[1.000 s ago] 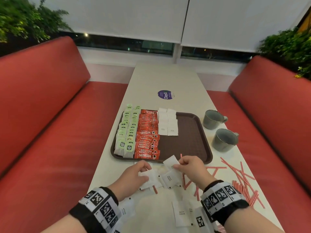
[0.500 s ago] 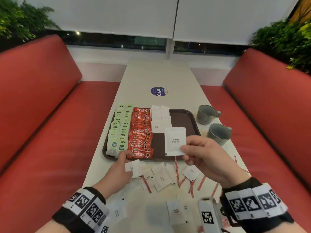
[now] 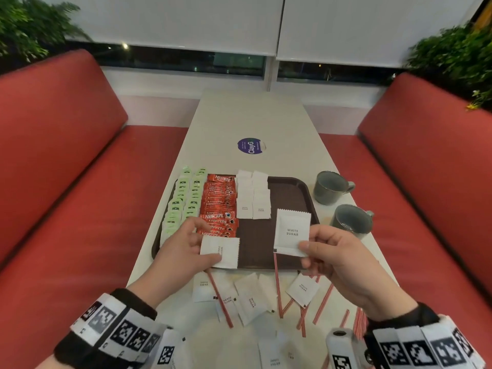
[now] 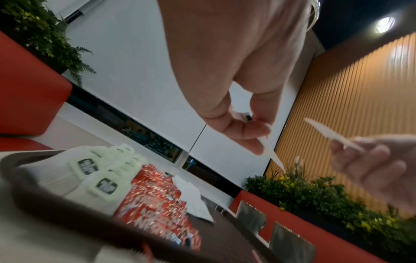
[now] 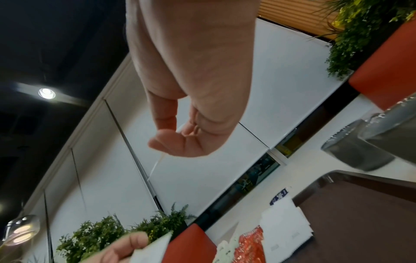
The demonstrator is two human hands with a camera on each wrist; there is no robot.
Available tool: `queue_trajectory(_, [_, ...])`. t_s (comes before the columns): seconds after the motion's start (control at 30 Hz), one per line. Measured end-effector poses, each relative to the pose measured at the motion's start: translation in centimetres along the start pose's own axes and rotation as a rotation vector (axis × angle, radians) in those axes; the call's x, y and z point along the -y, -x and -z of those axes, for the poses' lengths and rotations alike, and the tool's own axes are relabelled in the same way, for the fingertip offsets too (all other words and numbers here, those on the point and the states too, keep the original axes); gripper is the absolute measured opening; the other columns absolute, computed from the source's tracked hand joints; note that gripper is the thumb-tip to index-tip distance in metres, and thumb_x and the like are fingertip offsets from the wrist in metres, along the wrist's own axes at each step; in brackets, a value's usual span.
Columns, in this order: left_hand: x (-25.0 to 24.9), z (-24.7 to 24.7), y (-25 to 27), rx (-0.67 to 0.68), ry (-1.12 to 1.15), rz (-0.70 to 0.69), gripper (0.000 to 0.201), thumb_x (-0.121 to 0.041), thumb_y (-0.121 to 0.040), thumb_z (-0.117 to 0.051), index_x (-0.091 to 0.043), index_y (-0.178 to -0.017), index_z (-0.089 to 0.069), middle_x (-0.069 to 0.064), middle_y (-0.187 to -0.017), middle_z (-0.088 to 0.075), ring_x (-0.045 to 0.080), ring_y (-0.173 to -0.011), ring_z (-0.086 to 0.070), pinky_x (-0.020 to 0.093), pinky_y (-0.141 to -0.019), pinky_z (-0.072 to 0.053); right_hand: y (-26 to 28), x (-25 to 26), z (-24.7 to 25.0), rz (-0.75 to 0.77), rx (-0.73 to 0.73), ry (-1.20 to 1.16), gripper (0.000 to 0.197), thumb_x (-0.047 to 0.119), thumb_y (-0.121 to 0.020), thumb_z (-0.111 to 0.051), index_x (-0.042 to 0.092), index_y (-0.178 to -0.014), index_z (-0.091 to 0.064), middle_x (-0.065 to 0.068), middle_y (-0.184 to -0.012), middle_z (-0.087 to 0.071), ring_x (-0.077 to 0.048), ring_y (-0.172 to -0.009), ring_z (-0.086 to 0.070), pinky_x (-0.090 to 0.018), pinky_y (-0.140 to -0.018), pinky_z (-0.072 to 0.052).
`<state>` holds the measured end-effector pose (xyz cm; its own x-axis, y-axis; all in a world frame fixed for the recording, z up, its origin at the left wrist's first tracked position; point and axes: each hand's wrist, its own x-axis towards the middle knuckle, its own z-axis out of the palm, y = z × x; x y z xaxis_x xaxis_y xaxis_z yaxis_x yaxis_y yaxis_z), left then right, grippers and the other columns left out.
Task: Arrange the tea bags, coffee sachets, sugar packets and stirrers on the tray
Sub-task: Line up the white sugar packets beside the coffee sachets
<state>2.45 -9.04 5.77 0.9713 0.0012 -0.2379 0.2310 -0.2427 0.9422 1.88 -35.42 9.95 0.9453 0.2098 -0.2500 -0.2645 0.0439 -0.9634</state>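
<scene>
A brown tray (image 3: pixel 292 198) holds rows of green tea bags (image 3: pixel 183 201), red coffee sachets (image 3: pixel 219 206) and white sugar packets (image 3: pixel 253 195). Over the tray's near edge my left hand (image 3: pixel 186 251) pinches one white sugar packet (image 3: pixel 222 253). My right hand (image 3: pixel 330 251) pinches another sugar packet (image 3: pixel 292 233) upright above the tray. In the left wrist view the left hand (image 4: pixel 254 135) shows its packet (image 4: pixel 273 156) edge-on. The right hand (image 5: pixel 178 140) grips its thin packet (image 5: pixel 158 164) in the right wrist view. Several loose sugar packets (image 3: pixel 249 299) and red striped stirrers (image 3: pixel 323 304) lie on the table near me.
Two grey mugs (image 3: pixel 330 187) (image 3: pixel 351 221) stand right of the tray. A purple round sticker (image 3: pixel 250 146) lies further up the white table (image 3: pixel 253 115). Red bench seats (image 3: pixel 66 209) flank both sides; plants (image 3: pixel 452 57) sit behind them.
My left hand has lifted a sugar packet from the table up over the tray's near edge. My right hand keeps its packet raised, a little further right.
</scene>
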Motion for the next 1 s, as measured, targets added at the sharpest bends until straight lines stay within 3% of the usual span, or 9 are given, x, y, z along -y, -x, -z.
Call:
queue_trajectory(0.1, [-1.4, -0.6, -0.7, 0.066, 0.054, -0.017, 0.033, 0.008, -0.078, -0.069, -0.016, -0.096, -0.055, 0.001, -0.091, -0.075, 0.015, -0.078, -0.071, 0.027, -0.058, -0.054, -1.1, -0.8, 0.2, -0.053, 0.018, 0.005, 0.010, -0.006, -0.088, -0.055, 0.000, -0.086, -0.063, -0.004, -0.066, -0.068, -0.013, -0.051, -0.055, -0.020, -0.047, -0.040])
queue_trajectory(0.23, [-2.6, -1.4, -1.7, 0.119, 0.053, -0.072, 0.036, 0.009, -0.083, -0.062, -0.020, -0.104, -0.065, -0.001, -0.093, -0.074, 0.011, -0.085, -0.071, 0.020, -0.058, -0.052, -2.6, -1.5, -0.1, -0.077, 0.088, -0.027, 0.017, -0.004, -0.082, -0.062, -0.008, -0.099, -0.064, -0.012, -0.084, -0.073, -0.014, -0.056, -0.059, -0.019, -0.048, -0.042])
queue_trajectory(0.33, [-3.3, -1.9, -2.3, 0.183, 0.028, -0.104, 0.045, 0.011, -0.084, -0.058, -0.026, -0.109, -0.066, -0.007, -0.101, -0.073, 0.006, -0.092, -0.069, 0.017, -0.065, -0.052, -3.4, -1.8, -0.5, -0.060, 0.177, -0.038, 0.025, 0.006, -0.072, -0.062, -0.006, -0.093, -0.065, -0.011, -0.078, -0.071, -0.017, -0.058, -0.060, -0.020, -0.050, -0.043])
queue_trajectory(0.43, [-4.0, -2.3, -3.0, 0.215, 0.025, -0.125, 0.049, 0.012, -0.084, -0.057, -0.029, -0.110, -0.066, -0.011, -0.104, -0.072, 0.004, -0.096, -0.067, 0.018, -0.072, -0.054, -4.1, -2.1, -0.7, -0.036, 0.221, -0.043, 0.018, 0.007, -0.073, -0.062, -0.004, -0.087, -0.065, -0.010, -0.077, -0.071, -0.016, -0.058, -0.061, -0.020, -0.051, -0.043])
queue_trajectory(0.63, [-4.2, -2.6, -4.6, 0.195, 0.169, -0.093, 0.043, 0.016, -0.080, -0.059, -0.016, -0.109, -0.059, 0.008, -0.085, -0.073, 0.015, -0.062, -0.062, 0.024, -0.056, -0.049, -5.2, -2.7, -0.1, 0.001, 0.224, -0.132, 0.020, 0.009, -0.070, -0.069, -0.006, -0.084, -0.066, -0.011, -0.070, -0.069, -0.015, -0.054, -0.060, -0.019, -0.049, -0.043])
queue_trajectory(0.83, [-3.8, -3.0, -5.4, 0.163, 0.263, -0.072, 0.035, 0.013, -0.078, -0.065, -0.011, -0.104, -0.061, 0.017, -0.085, -0.069, 0.016, -0.056, -0.059, 0.022, -0.052, -0.048, -5.9, -3.9, 0.3, 0.011, 0.252, -0.210, 0.026, 0.017, -0.064, -0.074, -0.005, -0.079, -0.071, -0.019, -0.073, -0.067, -0.017, -0.054, -0.060, -0.021, -0.050, -0.044])
queue_trajectory(1.0, [-3.8, -3.2, -5.7, 0.170, 0.264, -0.047, 0.032, 0.012, -0.079, -0.063, -0.009, -0.104, -0.061, 0.010, -0.079, -0.068, 0.016, -0.056, -0.059, 0.022, -0.051, -0.047, -6.0, -4.5, 0.5, 0.004, 0.255, -0.238, 0.023, 0.016, -0.062, -0.074, 0.000, -0.078, -0.074, -0.017, -0.070, -0.067, -0.017, -0.054, -0.060, -0.022, -0.051, -0.045])
